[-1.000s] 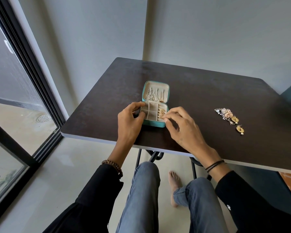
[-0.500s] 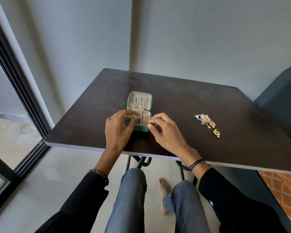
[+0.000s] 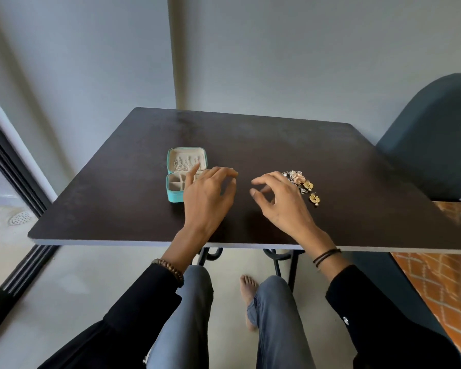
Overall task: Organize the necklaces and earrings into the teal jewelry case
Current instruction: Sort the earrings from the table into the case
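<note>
Inside, the open teal jewelry case [image 3: 175,193] holds silvery necklaces [image 3: 184,164].

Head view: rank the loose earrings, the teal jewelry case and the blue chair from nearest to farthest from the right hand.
1. loose earrings: on the table, right beside the right hand, at its fingers.
2. teal jewelry case: lying open to the left, past the left hand.
3. blue chair: off the table, beyond its far right corner.
</note>
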